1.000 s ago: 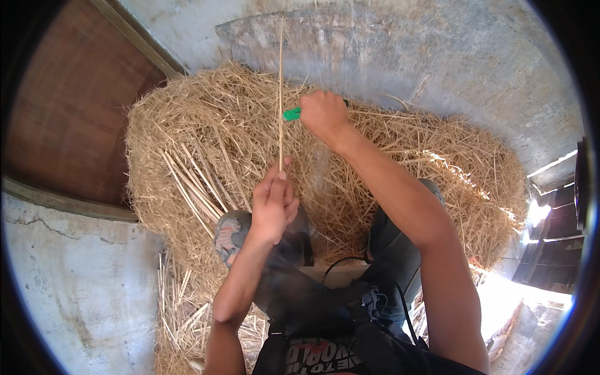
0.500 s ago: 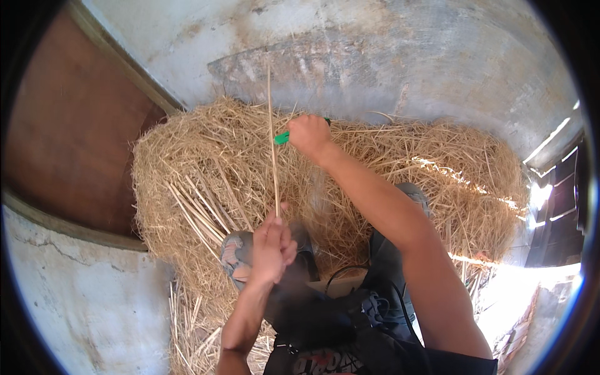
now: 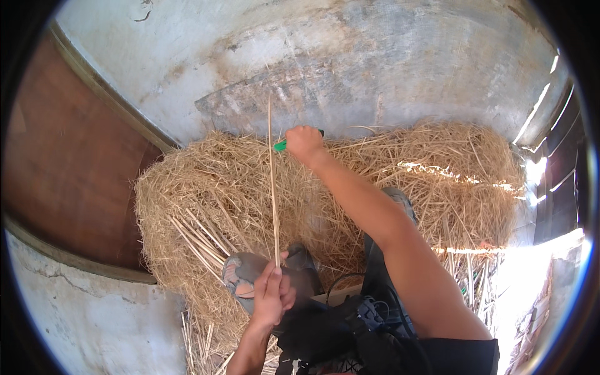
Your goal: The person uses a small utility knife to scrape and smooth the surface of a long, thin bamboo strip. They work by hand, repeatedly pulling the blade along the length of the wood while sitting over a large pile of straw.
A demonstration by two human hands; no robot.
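Observation:
My left hand (image 3: 273,297) is closed round the near end of a long, thin, pale strip (image 3: 274,206), which looks like split bamboo or cane. The strip points away from me and tapers to a fine far tip. Farther out, my right hand (image 3: 304,144) grips a green tool with a dark end (image 3: 280,145). Its green end sits right beside the strip's upper part; whether they touch I cannot tell. No blade shows. Several similar strips (image 3: 203,240) lie in a loose bunch to the left, by my knee.
A thick heap of straw-like shavings (image 3: 437,178) spreads around my legs and up to the grey wall (image 3: 350,69). A brown panel (image 3: 75,169) stands at the left. Bright light enters past dark slats (image 3: 559,187) at the right. More strips (image 3: 478,290) lie at the lower right.
My left hand has drawn the strip nearer to my body, and the gap between my hands has grown. My right hand keeps the green tool beside the strip. The view has tilted upward slightly.

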